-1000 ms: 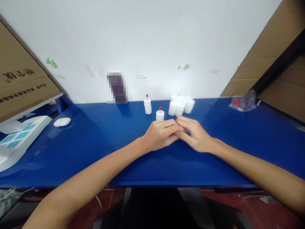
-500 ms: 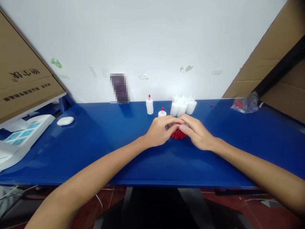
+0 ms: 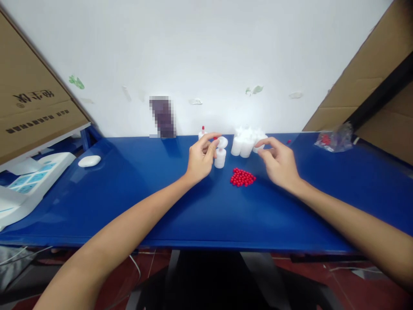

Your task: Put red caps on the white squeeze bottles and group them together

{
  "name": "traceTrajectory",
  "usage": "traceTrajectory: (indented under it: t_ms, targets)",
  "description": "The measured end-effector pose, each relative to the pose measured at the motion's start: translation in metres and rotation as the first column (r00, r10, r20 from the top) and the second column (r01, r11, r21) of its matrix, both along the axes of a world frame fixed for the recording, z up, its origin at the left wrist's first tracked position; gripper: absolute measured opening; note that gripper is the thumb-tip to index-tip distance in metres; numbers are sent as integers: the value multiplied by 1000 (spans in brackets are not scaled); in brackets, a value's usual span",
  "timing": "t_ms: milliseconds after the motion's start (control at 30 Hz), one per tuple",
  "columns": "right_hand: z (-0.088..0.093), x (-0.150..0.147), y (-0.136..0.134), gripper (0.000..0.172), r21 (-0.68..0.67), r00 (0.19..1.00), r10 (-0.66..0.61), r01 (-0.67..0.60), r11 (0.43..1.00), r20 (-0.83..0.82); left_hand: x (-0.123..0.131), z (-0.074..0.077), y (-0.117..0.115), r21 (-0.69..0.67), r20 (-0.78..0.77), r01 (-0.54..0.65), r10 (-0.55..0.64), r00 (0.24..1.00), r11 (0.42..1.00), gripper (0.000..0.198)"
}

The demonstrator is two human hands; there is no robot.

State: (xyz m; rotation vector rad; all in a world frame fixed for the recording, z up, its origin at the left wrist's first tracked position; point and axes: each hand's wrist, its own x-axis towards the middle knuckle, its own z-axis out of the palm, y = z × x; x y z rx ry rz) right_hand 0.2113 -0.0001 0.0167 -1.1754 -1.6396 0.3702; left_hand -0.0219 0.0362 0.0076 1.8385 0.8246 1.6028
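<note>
My left hand [image 3: 203,156] is closed on a small white bottle [image 3: 223,143] with a red tip, held tilted with its round base towards me. Just below it stands another white bottle [image 3: 220,159], its top partly covered by the held one. Behind my left hand is one more bottle, its red tip [image 3: 203,128] showing. My right hand [image 3: 279,161] is open, thumb and forefinger apart, beside a group of white bottles [image 3: 245,146]; whether it touches one I cannot tell. Between the hands lies a pile of small red caps [image 3: 242,177] on the blue table.
A bag of red pieces [image 3: 335,140] lies at the back right, and a single red piece [image 3: 288,141] near the wall. On the left are a white rounded case [image 3: 89,161] and a power strip [image 3: 53,161]. Cardboard [image 3: 38,90] stands at both sides of the blue table [image 3: 155,206].
My hands, together over the red caps before, have moved apart. The left has gone up and left with the bottle; the right has shifted right and opened. The cap pile is uncovered.
</note>
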Motion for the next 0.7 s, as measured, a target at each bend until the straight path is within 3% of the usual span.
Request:
traceTrajectory:
  t_ms: [433,700]
  targets:
    - [-3,10,11,8,14,993,-30,29,999,114,-2,-1,3,-75,-94,101,-108,990,992,36]
    - [-5,11,16,16,-4,987,5,-5,1000,160,-1,2,2,-47,-89,78,-81,993,996,35]
